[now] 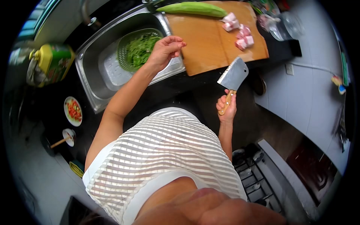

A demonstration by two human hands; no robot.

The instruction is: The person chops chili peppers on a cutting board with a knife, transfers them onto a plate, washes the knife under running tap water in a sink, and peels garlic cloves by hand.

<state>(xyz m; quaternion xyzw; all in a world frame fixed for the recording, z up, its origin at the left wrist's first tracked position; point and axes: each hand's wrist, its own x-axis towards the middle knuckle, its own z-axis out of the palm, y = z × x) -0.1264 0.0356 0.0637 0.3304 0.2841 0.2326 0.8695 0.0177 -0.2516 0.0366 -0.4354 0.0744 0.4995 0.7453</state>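
My right hand (227,107) is wrapped round the wooden handle of a cleaver (235,74), whose broad blade points up toward the front edge of the cutting board (206,45). Over the sink's right rim, beside the board, my left hand (167,51) is raised with its fingers curled and the fingertips pressed together; whatever is between them is too small to make out. Chunks of pink and white raw meat (244,42) lie on the board's right part. A long peeled green gourd (193,9) lies along its far edge.
Leafy greens (140,48) fill a green basket in the steel sink (90,80). Left of it are a yellow-green jug (56,62), a plate of chopped red pieces (73,111) and a small bowl (69,137). A clear container (285,26) stands right; a stove (257,180) is lower right.
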